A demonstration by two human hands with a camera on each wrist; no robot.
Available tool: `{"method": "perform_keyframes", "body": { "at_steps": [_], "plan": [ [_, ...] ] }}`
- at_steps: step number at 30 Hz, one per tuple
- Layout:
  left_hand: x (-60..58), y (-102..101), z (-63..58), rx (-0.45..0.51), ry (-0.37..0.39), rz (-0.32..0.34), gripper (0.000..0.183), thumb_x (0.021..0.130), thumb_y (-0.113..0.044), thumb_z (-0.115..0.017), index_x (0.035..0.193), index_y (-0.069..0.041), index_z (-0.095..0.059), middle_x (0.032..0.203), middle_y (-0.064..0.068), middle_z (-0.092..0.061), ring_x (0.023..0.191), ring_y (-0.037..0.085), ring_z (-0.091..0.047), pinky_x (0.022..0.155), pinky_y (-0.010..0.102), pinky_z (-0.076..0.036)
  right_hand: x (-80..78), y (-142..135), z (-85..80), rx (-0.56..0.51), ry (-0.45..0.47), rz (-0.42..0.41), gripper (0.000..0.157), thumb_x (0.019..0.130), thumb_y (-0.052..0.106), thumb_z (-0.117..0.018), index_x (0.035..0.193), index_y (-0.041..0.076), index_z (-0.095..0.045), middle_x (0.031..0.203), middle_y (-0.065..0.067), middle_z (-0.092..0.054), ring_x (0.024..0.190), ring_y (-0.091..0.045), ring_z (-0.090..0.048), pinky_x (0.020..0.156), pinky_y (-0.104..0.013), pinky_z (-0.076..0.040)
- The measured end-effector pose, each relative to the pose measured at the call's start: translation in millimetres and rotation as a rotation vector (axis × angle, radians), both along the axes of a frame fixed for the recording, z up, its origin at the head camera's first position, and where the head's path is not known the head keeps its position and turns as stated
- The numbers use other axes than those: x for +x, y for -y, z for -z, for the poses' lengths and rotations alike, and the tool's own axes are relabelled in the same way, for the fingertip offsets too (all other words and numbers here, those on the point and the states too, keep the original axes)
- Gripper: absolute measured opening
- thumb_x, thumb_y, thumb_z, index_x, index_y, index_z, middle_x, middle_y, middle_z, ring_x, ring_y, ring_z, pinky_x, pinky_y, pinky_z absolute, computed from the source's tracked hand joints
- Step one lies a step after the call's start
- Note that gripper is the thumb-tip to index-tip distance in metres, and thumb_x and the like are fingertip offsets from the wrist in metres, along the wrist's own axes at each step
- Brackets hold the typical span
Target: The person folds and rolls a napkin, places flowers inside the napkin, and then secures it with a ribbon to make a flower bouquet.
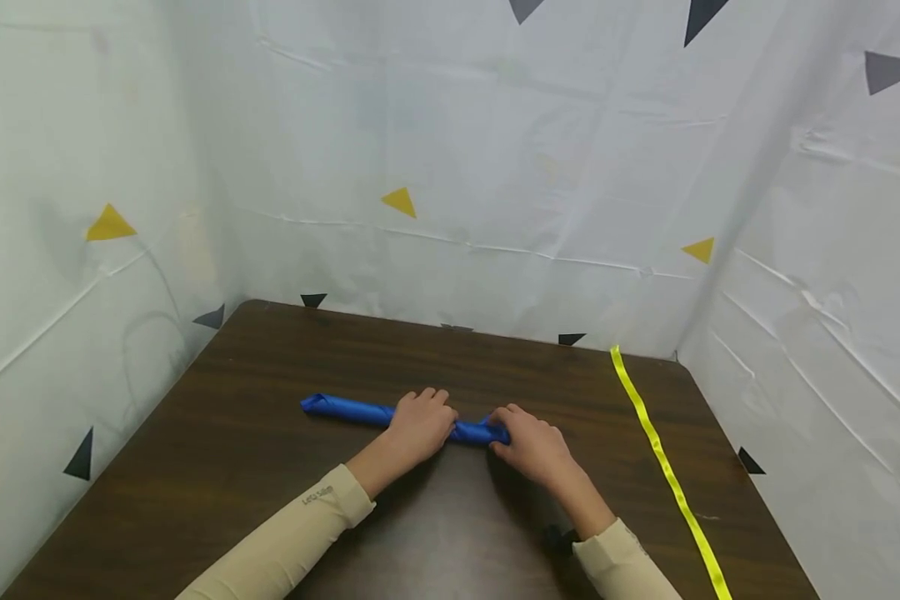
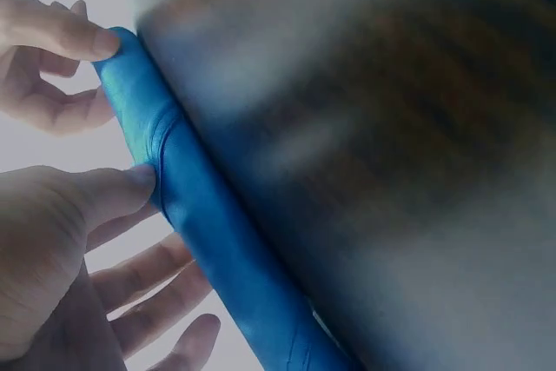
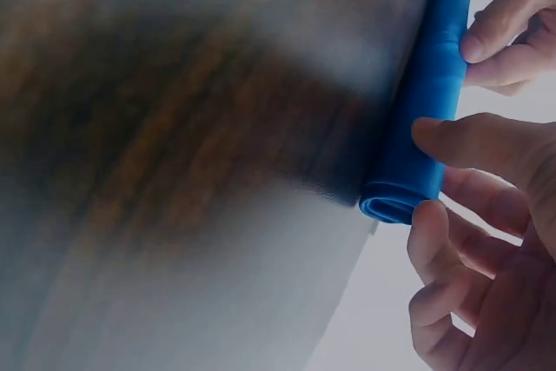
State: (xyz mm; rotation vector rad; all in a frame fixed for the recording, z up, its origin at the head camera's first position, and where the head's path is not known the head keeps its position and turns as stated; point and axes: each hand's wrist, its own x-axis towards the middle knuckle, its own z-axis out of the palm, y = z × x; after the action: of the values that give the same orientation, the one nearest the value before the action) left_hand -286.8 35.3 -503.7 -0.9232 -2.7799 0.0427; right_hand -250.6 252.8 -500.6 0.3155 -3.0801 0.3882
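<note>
A long roll of shiny blue cloth (image 1: 348,409) lies crosswise on the dark wooden table (image 1: 225,450). Right of the roll's middle, my left hand (image 1: 422,422) grips it from above; the left wrist view has its thumb on the near side and its fingers behind the blue cloth (image 2: 213,223). At the right end, my right hand (image 1: 534,446) pinches the roll between thumb and fingers. The right wrist view shows the end's spiral layers beside the fingertips (image 3: 428,219). A small loose fold stands up between the two hands.
A yellow ribbon (image 1: 663,462) runs lengthwise along the table's right side, from the back edge toward the front. White sheets (image 1: 480,158) with yellow and dark triangles hang behind the table and at both sides. A small dark object (image 1: 558,539) is by the right wrist.
</note>
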Motion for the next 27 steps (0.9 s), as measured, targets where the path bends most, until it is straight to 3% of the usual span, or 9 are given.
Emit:
{"method": "perform_keyframes", "body": {
  "at_steps": [9, 14, 21, 27],
  "plan": [
    [4.9, 6, 2.0, -0.038, 0.034, 0.059, 0.051, 0.100, -0.045, -0.077, 0.144, -0.025, -0.061, 0.133, 0.003, -0.069, 0.123, 0.025, -0.068, 0.100, 0.048, -0.058, 2.1, 2, -0.6, 0.022, 0.011, -0.018, 0.024, 0.098, 0.025, -0.081, 0.120, 0.019, -0.077, 0.116, 0.001, -0.075, 0.094, -0.022, -0.073, 0.076, -0.049, -0.059],
    [4.0, 7, 2.7, -0.023, -0.003, 0.065, 0.041, 0.100, -0.039, -0.079, 0.137, -0.027, -0.067, 0.129, 0.001, -0.070, 0.120, 0.023, -0.068, 0.099, 0.047, -0.058, 7.6, 4, -8.1, 0.003, 0.050, -0.048, 0.023, 0.099, 0.024, -0.079, 0.121, 0.016, -0.078, 0.117, -0.002, -0.076, 0.097, -0.022, -0.073, 0.080, -0.049, -0.060],
    [1.9, 4, -2.6, 0.014, -0.019, 0.075, 0.020, 0.102, -0.029, -0.076, 0.121, -0.032, -0.080, 0.121, -0.002, -0.071, 0.114, 0.021, -0.066, 0.094, 0.043, -0.055, 18.3, -4, -23.8, -0.167, 0.147, -0.055, 0.018, 0.104, 0.019, -0.071, 0.120, 0.013, -0.078, 0.118, -0.004, -0.078, 0.104, -0.023, -0.073, 0.094, -0.054, -0.060],
    [0.8, 4, -0.8, -0.046, -0.008, 0.053, 0.022, 0.105, -0.032, -0.072, 0.124, -0.039, -0.081, 0.125, -0.005, -0.070, 0.118, 0.019, -0.062, 0.098, 0.041, -0.048, 22.0, -9, -17.2, -0.215, 0.123, -0.010, 0.023, 0.103, 0.021, -0.073, 0.125, 0.019, -0.075, 0.121, 0.000, -0.077, 0.113, -0.025, -0.073, 0.096, -0.057, -0.058]
  ]
}}
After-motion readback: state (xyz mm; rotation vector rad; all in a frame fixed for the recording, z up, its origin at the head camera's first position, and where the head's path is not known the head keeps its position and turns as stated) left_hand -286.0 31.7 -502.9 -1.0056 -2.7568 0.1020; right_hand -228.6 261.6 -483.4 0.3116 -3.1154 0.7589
